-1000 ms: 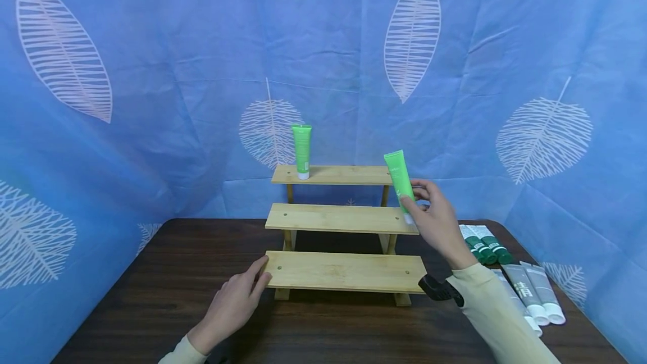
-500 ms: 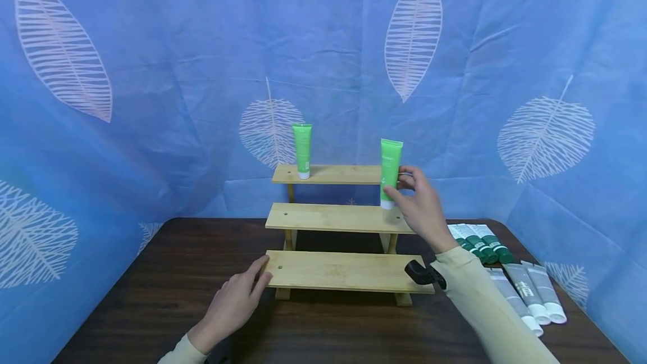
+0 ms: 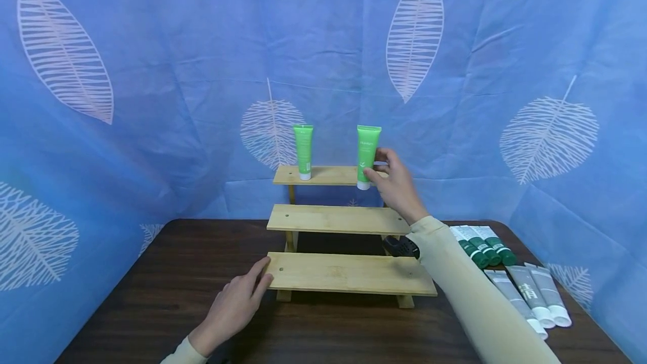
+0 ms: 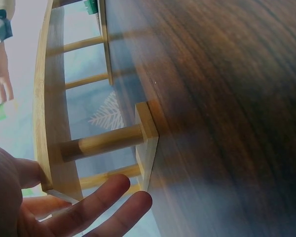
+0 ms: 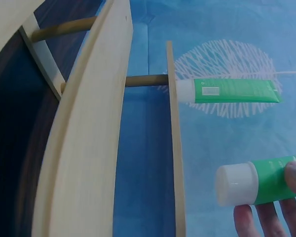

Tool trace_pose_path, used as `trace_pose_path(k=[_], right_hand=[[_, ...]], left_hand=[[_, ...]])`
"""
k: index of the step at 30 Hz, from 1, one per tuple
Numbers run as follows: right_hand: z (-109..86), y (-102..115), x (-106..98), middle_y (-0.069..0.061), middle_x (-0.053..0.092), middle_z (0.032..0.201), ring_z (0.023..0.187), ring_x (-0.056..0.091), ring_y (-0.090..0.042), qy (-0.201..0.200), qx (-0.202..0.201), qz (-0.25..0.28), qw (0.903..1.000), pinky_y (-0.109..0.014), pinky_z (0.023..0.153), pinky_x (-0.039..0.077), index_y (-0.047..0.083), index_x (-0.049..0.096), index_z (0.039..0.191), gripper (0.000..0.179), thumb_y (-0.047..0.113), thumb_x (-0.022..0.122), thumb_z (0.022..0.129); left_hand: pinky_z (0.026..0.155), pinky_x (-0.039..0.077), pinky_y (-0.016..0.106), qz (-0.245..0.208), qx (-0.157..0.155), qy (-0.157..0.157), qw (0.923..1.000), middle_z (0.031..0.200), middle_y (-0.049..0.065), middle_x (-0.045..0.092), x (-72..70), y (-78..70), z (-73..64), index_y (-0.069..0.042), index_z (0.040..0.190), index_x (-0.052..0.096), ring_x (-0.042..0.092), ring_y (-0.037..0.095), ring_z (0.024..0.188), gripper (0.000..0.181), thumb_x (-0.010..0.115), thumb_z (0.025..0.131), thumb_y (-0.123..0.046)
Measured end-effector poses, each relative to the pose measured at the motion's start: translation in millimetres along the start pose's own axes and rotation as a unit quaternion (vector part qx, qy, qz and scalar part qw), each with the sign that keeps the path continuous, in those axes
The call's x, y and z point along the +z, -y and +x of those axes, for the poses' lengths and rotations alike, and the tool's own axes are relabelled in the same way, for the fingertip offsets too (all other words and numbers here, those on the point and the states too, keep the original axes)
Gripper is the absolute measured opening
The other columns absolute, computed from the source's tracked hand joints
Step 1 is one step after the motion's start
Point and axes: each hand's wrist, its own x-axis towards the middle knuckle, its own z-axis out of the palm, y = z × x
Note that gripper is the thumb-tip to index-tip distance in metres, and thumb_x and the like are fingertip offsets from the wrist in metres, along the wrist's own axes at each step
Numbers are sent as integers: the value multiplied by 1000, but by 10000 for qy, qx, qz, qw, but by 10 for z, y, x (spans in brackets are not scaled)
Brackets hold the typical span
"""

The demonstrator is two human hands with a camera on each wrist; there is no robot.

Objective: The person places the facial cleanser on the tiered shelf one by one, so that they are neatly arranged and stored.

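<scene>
A three-tier wooden display stand (image 3: 349,272) stands on the table. My left hand (image 3: 233,308) holds the left end of its lowest board, thumb on one face and fingers round the other, as the left wrist view shows. One green squeeze tube (image 3: 304,150) stands upright, white cap down, on the left of the top board (image 3: 333,174). My right hand (image 3: 396,184) pinches a second green squeeze tube (image 3: 368,150) between thumb and fingers. That tube is upright, cap down, near the top board's right part. In the right wrist view its white cap (image 5: 237,184) is apart from the board.
Several white-and-green tubes (image 3: 487,245) lie at the table's right side. Nearer me lie 3 grey tubes with white caps (image 3: 528,291). A blue cloth with white leaf prints (image 3: 323,44) hangs behind the dark wooden table (image 3: 151,291).
My right hand has carried the green tube left and up, from beside the middle board to the top board, turning it from tilted to upright. The left hand has stayed in place.
</scene>
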Motion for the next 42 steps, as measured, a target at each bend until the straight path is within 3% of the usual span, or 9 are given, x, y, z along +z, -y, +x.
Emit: trace_pose_path(k=[17,42], right_hand=[[225,-179,230,-15,44,151,139,49,-33,-48,328,323,9989,-50,99,51,9,37,152,51,13,58,106],[452,-200,494,-15,43,154,138,50,-32,-91,512,398,9979,-45,93,54,11,34,155,52,13,55,107]], left_hand=[[45,29,29,61,21,-6,10000,55,-4,38,22,-24,-4,-11,150,52,32,12,44,51,53,107,-39],[47,29,31,82,4,-22,10000,57,-3,40,4,-10,-21,-12,151,51,34,14,47,51,51,108,-40]])
